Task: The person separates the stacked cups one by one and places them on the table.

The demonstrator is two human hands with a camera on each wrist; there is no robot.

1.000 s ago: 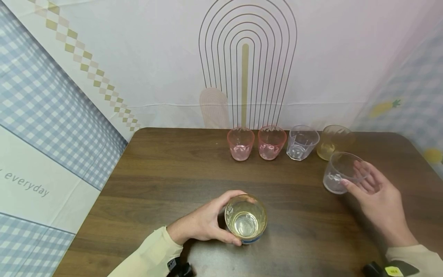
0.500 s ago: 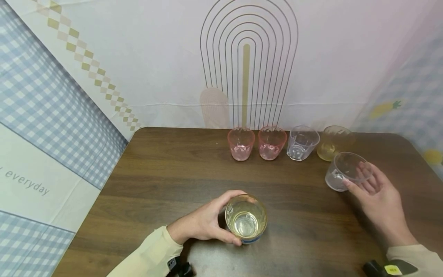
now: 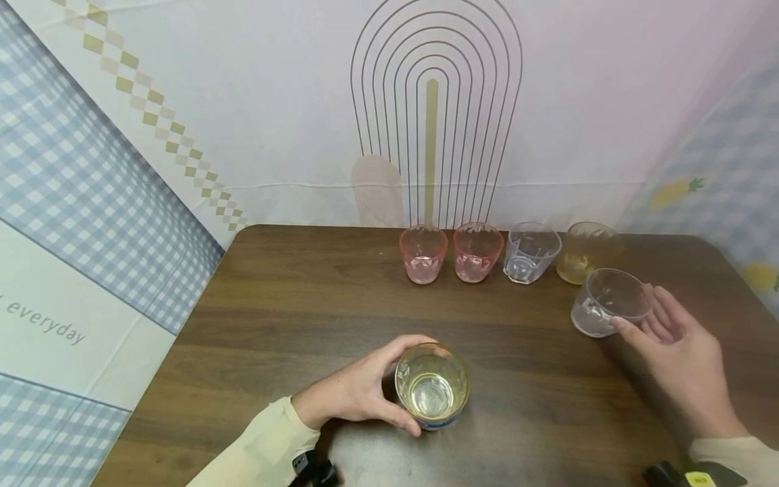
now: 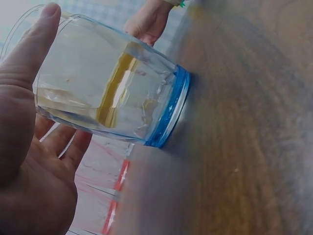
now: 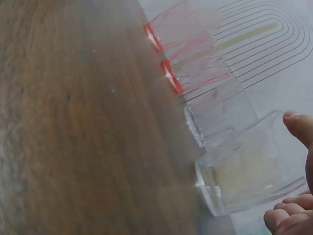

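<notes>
In the head view my left hand (image 3: 365, 389) holds a yellow-tinted clear cup (image 3: 433, 385) upright near the table's front, thumb on the near side. The left wrist view shows a yellow-based cup (image 4: 116, 88) nested inside a blue-based cup (image 4: 168, 107), with my fingers and thumb around them. At the right, my right hand (image 3: 688, 358) is beside a clear colourless cup (image 3: 593, 314) standing on the table. Its thumb tip is at the rim and its fingers are loosely spread behind. In the right wrist view the thumb (image 5: 298, 126) lies by that cup's rim.
Along the back edge of the wooden table (image 3: 292, 304) stand two pink cups (image 3: 422, 260) (image 3: 477, 260), a clear faceted cup (image 3: 528, 257) and a yellow cup (image 3: 578, 260). A patterned cloth (image 3: 274, 122) hangs behind them.
My right hand has drawn back a little to the right, its fingers loosening from the clear cup. That cup shifted very slightly right earlier. My left hand stays around the nested cups.
</notes>
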